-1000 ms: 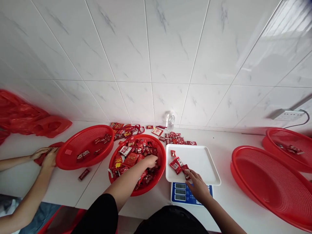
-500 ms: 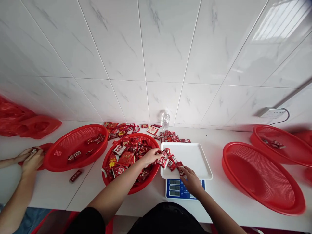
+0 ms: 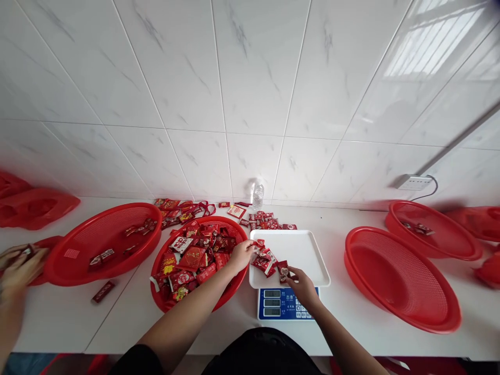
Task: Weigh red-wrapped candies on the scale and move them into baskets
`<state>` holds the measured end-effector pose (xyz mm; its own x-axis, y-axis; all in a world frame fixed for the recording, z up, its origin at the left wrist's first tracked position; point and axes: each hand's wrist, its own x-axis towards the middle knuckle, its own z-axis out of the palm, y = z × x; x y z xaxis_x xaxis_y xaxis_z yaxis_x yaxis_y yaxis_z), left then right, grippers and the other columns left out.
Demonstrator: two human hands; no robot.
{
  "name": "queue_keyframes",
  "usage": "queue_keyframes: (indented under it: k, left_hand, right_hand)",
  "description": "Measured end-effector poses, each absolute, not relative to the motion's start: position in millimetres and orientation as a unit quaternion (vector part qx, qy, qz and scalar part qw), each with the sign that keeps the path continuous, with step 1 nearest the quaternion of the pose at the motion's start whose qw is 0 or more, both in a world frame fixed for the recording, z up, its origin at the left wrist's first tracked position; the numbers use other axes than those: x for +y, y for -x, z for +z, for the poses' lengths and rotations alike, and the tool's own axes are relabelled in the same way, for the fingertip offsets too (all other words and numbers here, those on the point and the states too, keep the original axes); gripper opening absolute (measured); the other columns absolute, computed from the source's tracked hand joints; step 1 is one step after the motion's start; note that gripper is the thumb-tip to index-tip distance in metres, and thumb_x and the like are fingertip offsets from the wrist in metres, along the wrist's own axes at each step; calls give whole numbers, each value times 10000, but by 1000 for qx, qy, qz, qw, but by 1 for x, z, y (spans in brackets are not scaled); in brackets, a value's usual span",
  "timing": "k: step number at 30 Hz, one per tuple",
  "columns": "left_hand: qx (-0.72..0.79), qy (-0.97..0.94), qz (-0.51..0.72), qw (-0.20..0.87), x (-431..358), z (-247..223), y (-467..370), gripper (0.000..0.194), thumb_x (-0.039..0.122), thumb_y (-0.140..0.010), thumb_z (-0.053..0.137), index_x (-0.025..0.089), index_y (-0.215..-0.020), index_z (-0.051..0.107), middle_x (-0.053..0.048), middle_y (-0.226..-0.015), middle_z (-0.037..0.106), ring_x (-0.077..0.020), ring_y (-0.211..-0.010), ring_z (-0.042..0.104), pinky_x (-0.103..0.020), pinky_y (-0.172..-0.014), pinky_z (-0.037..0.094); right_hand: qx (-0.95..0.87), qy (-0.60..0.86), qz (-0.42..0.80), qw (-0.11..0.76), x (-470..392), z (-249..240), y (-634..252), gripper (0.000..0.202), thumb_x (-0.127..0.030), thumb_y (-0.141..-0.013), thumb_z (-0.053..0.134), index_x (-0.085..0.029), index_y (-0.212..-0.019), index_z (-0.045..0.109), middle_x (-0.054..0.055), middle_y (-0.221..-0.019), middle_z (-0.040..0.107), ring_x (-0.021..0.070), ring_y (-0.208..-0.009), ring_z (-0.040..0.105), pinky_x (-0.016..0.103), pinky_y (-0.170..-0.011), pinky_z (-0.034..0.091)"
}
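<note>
A white weighing tray point(image 3: 307, 250) tops the electronic scale point(image 3: 288, 303). Over the tray's left edge, my left hand point(image 3: 241, 256) pinches a small red candy packet point(image 3: 258, 243). Just below its fingertips lie several red-and-white packets point(image 3: 266, 260) on the tray, partly overlapping. Between the thumb and fingers of my right hand point(image 3: 303, 288) is a dark red candy packet point(image 3: 283, 271), at the tray's front edge. Left of the scale, a red basket point(image 3: 156, 291) is heaped with mixed red packets point(image 3: 193, 258), and my left forearm crosses over it.
Loose packets point(image 3: 269, 220) and a clear bottle point(image 3: 258, 195) stand by the wall. Red baskets point(image 3: 406, 281) sit at right; another basket point(image 3: 97, 229) holds a few packets at left. A single dark red packet point(image 3: 103, 291) lies before it. A co-worker's hands point(image 3: 23, 263) are at far left.
The view has shifted, so everything sits further left. My right hand has lifted its packet slightly and turned its printed face up. My left hand stays at the tray's left edge.
</note>
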<state>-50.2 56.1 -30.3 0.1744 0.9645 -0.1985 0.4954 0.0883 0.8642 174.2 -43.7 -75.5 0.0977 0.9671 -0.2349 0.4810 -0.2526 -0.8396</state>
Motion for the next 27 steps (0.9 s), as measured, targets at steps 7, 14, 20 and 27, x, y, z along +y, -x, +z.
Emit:
queue_keyframes:
  k: [7,14,20,27]
  left_hand:
    - [557,-671,224,436,47,-43,46,378,230,-800,506,172,-1167,575,-88,-1014,676,-208,-910,630,-291,-803,472]
    - [554,-692,290,361,29,-30,39,325,302,-816,521,204,-1121,579,-82,-1129,609,-194,-933,595,-318,-882,453]
    - [429,-530,264,682,-11,-3,32,504,528,-792,546,215,-1187,540,-86,-1071,638,-209,-967,605,-324,-805,498]
    - [431,-324,321,778,-41,-22,50,440,468,-761,622,247,-1139,590,-84,-1104,644,-225,-1043,593,-335,-823,491]
  right_hand:
    - [-472,661,468,348,-41,-76,-172,520,-309,-743,505,-189,-1247,463,99,-1179,614,195,-851,676,307,-693,551]
    - [-371,641,483,468,-45,-60,-173,474,-305,-734,497,-182,-1190,457,90,-1018,676,217,-833,666,343,-710,520]
    - [-411,504,580,490,-58,-16,-138,367,-243,-751,519,-191,-1114,516,57,-955,687,196,-823,654,321,-715,506]
    - [-663,554,352,359,-51,-22,-113,309,-179,-808,460,-257,-1071,602,73,-1190,571,237,-1072,547,416,-892,468]
